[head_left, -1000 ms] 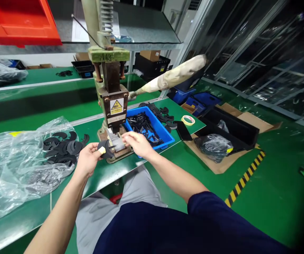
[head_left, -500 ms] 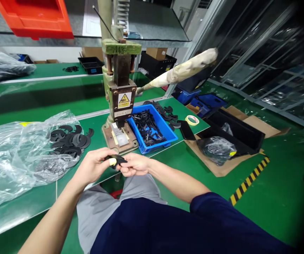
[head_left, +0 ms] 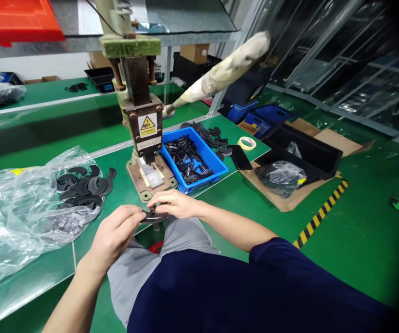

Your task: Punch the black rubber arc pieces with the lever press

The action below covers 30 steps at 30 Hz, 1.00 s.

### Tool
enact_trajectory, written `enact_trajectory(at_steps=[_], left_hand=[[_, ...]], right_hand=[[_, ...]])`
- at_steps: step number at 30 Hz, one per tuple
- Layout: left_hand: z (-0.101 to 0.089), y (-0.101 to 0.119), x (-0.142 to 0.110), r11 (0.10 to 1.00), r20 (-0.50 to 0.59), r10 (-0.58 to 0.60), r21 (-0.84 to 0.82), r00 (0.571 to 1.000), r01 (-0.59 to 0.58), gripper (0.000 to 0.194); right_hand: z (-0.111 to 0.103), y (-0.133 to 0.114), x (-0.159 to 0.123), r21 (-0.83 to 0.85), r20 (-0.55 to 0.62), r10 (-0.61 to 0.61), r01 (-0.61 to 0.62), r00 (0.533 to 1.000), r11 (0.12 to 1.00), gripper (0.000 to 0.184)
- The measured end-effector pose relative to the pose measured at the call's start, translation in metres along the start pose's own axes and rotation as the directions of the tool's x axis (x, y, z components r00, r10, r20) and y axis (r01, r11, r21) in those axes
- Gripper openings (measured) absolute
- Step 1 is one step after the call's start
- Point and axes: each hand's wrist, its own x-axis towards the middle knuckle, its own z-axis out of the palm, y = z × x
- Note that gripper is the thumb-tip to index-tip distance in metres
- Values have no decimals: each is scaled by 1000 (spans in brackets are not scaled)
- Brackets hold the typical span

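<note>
In front of the hand press (head_left: 140,125), at the table's front edge, my two hands hold one curved black plastic piece (head_left: 155,219). My left hand (head_left: 118,229) is closed on its left end. The fingers of my right hand (head_left: 173,204) are closed at its right end and top, where a small dark part (head_left: 152,210) shows between the hands; its kind is hard to make out. Beyond my right hand stands a blue bin (head_left: 199,159) holding many small black parts. Left of the press, a heap of curved black pieces (head_left: 84,185) lies partly on a clear plastic bag (head_left: 15,217).
The press's wrapped lever (head_left: 220,74) reaches out to the right. More curved pieces (head_left: 209,134), a tape roll (head_left: 247,143) and a black phone-like slab (head_left: 241,157) lie beyond the bin. A black box (head_left: 303,148) stands on cardboard to the right.
The curved piece has turned so that its arc lies level between my hands. My right hand has moved up over it, and my left hand has shifted slightly. The camera view has shifted too.
</note>
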Motion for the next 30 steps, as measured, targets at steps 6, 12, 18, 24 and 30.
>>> enact_trajectory(at_steps=[6,12,18,24,30], left_hand=[[-2,4,-10,992,78,45,111,996,-54,30],[-1,-1,-12,990,78,62,121,995,-72,34],[-2,-5,-13,1000,97,6,14,995,-7,33],[-10,-7,-9,987,218,4,-156,976,31,27],[-9,-19,-11,953,350,-10,-280,937,115,25]], right_hand=[[-10,-3,12,-142,63,-195,203,979,969,25],[-12,-4,26,-159,258,-301,348,918,924,25],[-13,-2,34,-119,409,-189,258,893,959,25],[-1,-1,29,-70,461,-213,275,862,959,27],[14,4,12,-103,310,-248,292,918,951,25]])
